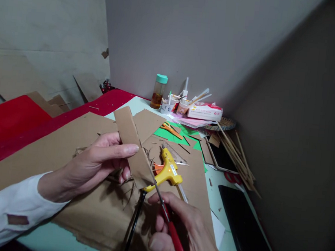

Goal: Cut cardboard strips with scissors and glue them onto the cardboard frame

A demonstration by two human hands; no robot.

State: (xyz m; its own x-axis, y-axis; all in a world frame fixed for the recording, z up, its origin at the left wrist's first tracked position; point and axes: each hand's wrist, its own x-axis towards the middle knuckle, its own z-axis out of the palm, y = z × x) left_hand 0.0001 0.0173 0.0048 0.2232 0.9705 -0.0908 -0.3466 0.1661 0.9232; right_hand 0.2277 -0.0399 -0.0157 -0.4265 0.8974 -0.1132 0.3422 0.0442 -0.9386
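My left hand (92, 163) pinches a strip of brown cardboard (133, 154) between thumb and fingers, tilted above the table. In my right hand (180, 225) is a pair of red-handled scissors (172, 226). Their metal blades reach the right edge of the strip near its lower end. Behind the strip, a yellow hot glue gun (167, 169) lies on a large cardboard sheet (96, 217), with a white glue stick at its rear and a black cord running toward me. Thin brown scraps lie beneath my left hand, partly hidden.
Orange scissors (171, 130) rest on a green sheet (166, 134) by a clear set square (176, 156). Farther back stand a bottle (158, 95), cups of tools (183, 107) and a tissue pack (206, 112). Wooden sticks (238, 160) and a black panel (246, 231) lie rightward, near the wall.
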